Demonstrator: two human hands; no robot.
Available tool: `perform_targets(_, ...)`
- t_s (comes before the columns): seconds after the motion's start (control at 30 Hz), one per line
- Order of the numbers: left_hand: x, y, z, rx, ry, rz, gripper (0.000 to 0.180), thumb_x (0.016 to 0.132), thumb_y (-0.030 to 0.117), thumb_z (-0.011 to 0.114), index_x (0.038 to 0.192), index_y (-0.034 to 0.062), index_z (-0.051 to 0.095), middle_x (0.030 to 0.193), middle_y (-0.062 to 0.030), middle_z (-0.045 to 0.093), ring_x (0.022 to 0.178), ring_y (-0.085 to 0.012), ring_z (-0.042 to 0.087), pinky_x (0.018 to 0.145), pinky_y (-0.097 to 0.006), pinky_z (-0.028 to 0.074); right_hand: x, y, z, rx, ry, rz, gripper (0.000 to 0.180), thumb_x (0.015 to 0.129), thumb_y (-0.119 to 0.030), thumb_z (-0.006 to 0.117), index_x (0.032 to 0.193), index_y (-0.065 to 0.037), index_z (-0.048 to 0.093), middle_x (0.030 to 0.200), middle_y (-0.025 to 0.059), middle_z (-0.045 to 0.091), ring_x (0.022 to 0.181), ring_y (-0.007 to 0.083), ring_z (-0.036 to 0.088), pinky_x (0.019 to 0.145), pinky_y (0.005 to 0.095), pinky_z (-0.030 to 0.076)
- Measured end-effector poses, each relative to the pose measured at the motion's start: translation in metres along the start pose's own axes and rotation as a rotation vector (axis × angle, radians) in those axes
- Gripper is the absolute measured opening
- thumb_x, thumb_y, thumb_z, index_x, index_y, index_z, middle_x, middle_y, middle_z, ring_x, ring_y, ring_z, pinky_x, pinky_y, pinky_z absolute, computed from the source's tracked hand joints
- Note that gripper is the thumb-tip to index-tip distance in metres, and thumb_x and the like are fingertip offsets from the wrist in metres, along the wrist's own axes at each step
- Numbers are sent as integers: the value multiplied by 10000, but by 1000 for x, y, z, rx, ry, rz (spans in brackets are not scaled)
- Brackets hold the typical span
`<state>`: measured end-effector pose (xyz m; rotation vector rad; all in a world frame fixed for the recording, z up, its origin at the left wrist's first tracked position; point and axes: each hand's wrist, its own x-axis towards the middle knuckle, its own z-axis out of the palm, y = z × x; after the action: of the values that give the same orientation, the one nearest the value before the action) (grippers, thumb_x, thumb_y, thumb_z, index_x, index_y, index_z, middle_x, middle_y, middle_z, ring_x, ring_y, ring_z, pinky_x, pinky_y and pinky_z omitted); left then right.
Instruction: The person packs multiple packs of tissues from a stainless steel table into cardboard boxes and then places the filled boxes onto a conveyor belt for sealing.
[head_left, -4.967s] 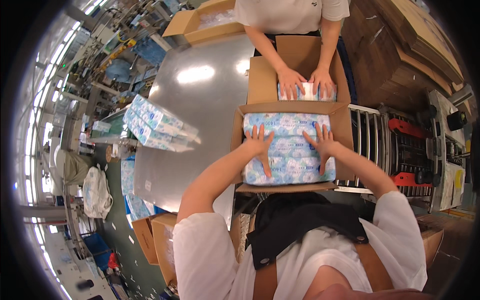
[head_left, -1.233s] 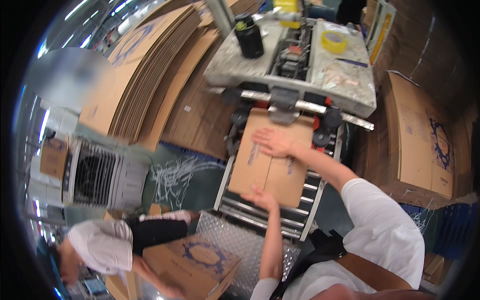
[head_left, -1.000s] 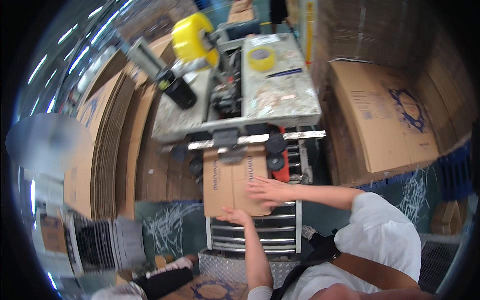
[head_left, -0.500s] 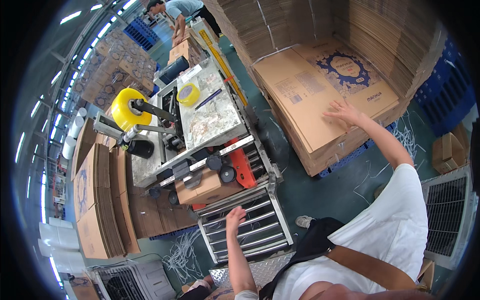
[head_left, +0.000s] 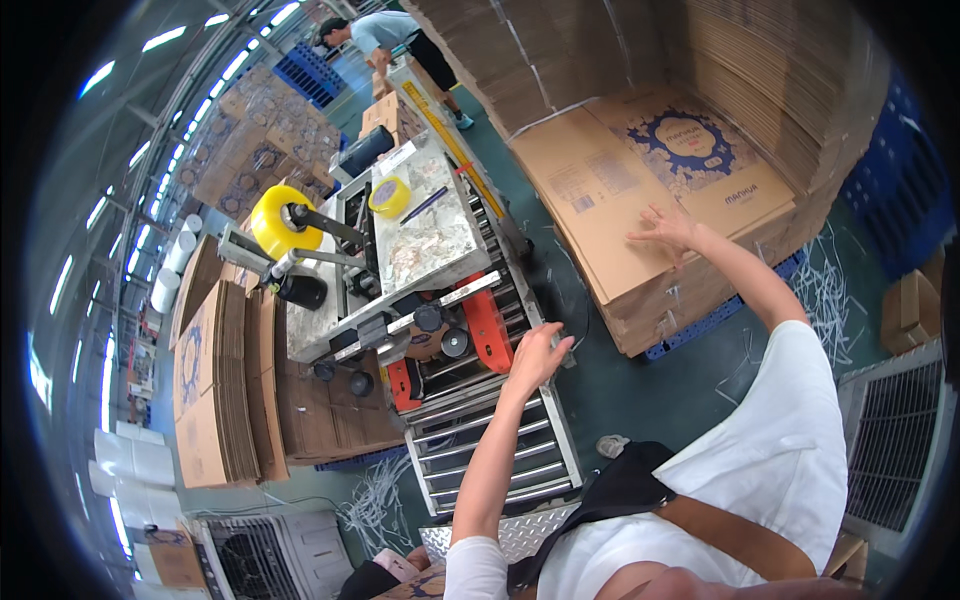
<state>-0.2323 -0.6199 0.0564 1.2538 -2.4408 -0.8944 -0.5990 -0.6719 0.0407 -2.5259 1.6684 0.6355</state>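
Note:
My right hand [head_left: 667, 234] has its fingers spread at the near edge of the top flattened carton [head_left: 605, 215] on a tall stack; whether it touches the cardboard I cannot tell. The sheet is brown with a dark blue printed design. My left hand [head_left: 538, 356], fingers stretched and holding nothing, is above the right side of the roller conveyor [head_left: 490, 455], beside an orange-red side guide [head_left: 487, 335] of the carton-taping machine [head_left: 405, 240]. A brown carton [head_left: 425, 346] shows partly inside that machine, mostly hidden by its front bar and black knobs.
On the machine sit a large yellow tape roll [head_left: 283, 222], a loose tape roll [head_left: 389, 197] and a dark pen [head_left: 425, 205]. More folded cartons [head_left: 215, 385] stand at left. A co-worker [head_left: 385, 40] bends over a box beyond. Loose white strapping [head_left: 825, 295] litters the floor.
My left hand has moved right and forward from above the rollers to beside the guide. The carton has gone deeper into the machine. My right hand has shifted slightly left.

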Motion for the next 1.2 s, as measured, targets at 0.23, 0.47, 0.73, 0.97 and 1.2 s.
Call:
perform_targets(0.23,71,41,16,262,268,245,528,771,399,623,1110,2,546,1215,-245,458,1173,-365,398,958,-386,353,-35,-9,-23,-64,171,37,896,547,-269,788,1326,-259,344,1313,149,393,1212,345,385,941,451,399)
perform_targets(0.47,138,107,9,550,350,369,475,703,439,642,820,-21,610,651,-139,629,560,-288,623,528,-377,495,-45,-6,-40,-77,764,16,258,726,-108,517,971,-35,553,809,141,595,747,272,607,659,369,491)
perform_targets(0.73,74,86,-47,797,528,385,127,669,120,578,559,62,604,543,-101,575,481,-246,600,415,-351,463,-135,-66,-133,18,1273,704,611,589,-188,678,1167,-75,516,1252,235,427,1230,333,333,1032,461,216)
perform_targets(0.97,-159,90,-49,477,654,186,134,778,179,610,734,56,574,534,-106,527,464,-274,544,424,-371,419,-201,-94,-120,1560,1631,210,579,825,-39,486,1354,17,257,1300,119,399,1134,174,422,966,268,311)
perform_targets(1.2,-384,129,-17,-632,713,-411,382,913,276,459,728,-13,626,525,-81,585,434,-178,570,433,-276,457,-285,-209,-211,1040,1153,-219,535,759,32,432,1293,33,386,1063,107,573,915,109,515,756,226,411)
